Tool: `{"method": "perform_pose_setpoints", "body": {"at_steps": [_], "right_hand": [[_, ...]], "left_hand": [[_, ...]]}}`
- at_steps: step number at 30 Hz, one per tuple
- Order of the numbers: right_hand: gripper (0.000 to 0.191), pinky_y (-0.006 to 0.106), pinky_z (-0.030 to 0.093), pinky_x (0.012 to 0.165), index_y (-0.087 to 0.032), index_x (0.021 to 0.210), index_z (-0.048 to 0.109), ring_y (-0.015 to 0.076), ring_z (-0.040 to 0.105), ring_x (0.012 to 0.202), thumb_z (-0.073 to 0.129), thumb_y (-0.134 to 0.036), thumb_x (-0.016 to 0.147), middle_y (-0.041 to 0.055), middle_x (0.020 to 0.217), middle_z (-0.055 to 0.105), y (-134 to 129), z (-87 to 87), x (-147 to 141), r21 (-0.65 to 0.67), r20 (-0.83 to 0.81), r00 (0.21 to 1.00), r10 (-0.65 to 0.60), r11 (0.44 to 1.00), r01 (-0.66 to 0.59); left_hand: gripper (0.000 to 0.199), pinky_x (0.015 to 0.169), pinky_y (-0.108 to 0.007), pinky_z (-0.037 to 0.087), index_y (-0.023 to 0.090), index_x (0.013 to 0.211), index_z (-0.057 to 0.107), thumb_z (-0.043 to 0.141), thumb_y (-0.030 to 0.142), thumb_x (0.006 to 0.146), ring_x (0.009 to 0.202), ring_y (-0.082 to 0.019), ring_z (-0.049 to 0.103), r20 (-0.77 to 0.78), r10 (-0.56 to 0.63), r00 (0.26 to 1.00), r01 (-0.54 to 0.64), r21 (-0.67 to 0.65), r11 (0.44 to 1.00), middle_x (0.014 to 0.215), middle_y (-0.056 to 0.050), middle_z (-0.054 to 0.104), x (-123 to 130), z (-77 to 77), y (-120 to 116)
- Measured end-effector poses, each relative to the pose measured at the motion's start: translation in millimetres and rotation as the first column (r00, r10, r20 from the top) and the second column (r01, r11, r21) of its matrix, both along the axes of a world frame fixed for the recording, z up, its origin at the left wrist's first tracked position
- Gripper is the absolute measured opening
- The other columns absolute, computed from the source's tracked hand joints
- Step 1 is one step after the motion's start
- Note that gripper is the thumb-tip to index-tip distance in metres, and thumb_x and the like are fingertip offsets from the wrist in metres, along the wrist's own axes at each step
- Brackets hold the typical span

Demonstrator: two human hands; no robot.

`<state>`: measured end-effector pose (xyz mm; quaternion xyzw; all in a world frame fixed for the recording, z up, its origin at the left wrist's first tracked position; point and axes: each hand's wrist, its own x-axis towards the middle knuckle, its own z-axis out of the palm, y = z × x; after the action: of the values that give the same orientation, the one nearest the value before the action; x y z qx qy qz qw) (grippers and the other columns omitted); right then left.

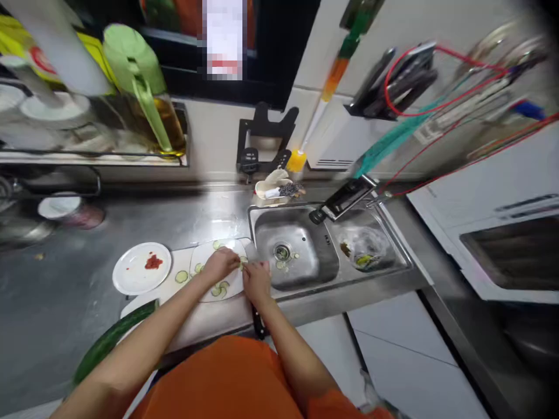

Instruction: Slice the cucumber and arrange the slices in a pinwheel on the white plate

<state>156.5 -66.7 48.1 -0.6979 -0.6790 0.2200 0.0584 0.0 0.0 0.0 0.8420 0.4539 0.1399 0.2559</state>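
Observation:
My left hand (222, 265) is over a white square plate (201, 290), its fingers pressed together around something small, apparently a cucumber slice (243, 261). Close against it, my right hand (257, 279) is closed at the plate's right edge, its fingertips at the same slice. Several thin cucumber slices (220, 289) lie on the plate. Another slice (181, 277) rests on the white cutting board (192, 323) to the left. A black knife handle (258, 323) sticks out below my right hand.
A round plate with red paste (152, 261) stands at the left, near a large cucumber (111, 337). Right of the board is a steel double sink (323, 262) with slices by the drain and a plastic bag (371, 250). An oil jug (148, 99) stands on a rack.

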Motion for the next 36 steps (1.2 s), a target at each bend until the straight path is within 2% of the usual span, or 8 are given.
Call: {"method": "perform_pose_setpoints", "body": {"at_steps": [8, 20, 26, 36], "right_hand": [[0.027, 0.033, 0.032, 0.077, -0.029, 0.113, 0.066, 0.0251, 0.042, 0.108, 0.048, -0.028, 0.093, 0.0061, 0.106, 0.065, 2.7, 0.4, -3.7, -0.041, 0.014, 1.0, 0.02, 0.999, -0.02], [0.025, 0.033, 0.032, 0.075, -0.031, 0.11, 0.067, 0.0253, 0.042, 0.105, 0.051, -0.025, 0.091, 0.006, 0.106, 0.065, 2.8, -7.5, -6.4, -0.014, -0.002, 1.0, 0.005, 1.0, -0.005], [0.026, 0.033, 0.033, 0.076, -0.032, 0.109, 0.068, 0.0245, 0.042, 0.104, 0.051, -0.026, 0.091, 0.0061, 0.106, 0.064, 1.5, -6.8, -5.9, 0.026, -0.007, 1.0, -0.017, 1.0, 0.017], [0.025, 0.032, 0.033, 0.075, -0.031, 0.109, 0.069, 0.024, 0.043, 0.105, 0.05, -0.026, 0.092, 0.0062, 0.106, 0.064, 2.5, -5.0, -6.8, 0.014, -0.007, 1.0, -0.019, 1.0, 0.019]], "left_hand": [[0.013, 0.079, -0.028, 0.043, 0.02, 0.081, 0.073, 0.061, 0.021, 0.079, 0.08, -0.017, 0.059, 0.007, 0.022, 1.0, -0.022, -0.004, 1.0, 0.078, -0.005, 0.069, 2.7, 1.4, -0.4], [0.013, 0.08, -0.029, 0.044, 0.019, 0.082, 0.074, 0.061, 0.019, 0.079, 0.08, -0.017, 0.06, 0.039, 0.029, 0.999, -0.029, 0.004, 1.0, 0.08, -0.005, 0.069, 1.9, 3.4, -2.1], [0.013, 0.08, -0.029, 0.045, 0.019, 0.084, 0.073, 0.061, 0.021, 0.08, 0.081, -0.018, 0.06, 0.073, 0.041, 0.997, -0.043, 0.014, 0.999, 0.081, -0.006, 0.069, 0.4, 2.0, -3.2], [0.014, 0.082, -0.029, 0.045, 0.019, 0.087, 0.073, 0.063, 0.024, 0.079, 0.083, -0.017, 0.061, 0.084, 0.084, 0.993, -0.084, -0.004, 0.996, 0.084, -0.006, 0.07, 0.3, 0.4, -3.2]]}}
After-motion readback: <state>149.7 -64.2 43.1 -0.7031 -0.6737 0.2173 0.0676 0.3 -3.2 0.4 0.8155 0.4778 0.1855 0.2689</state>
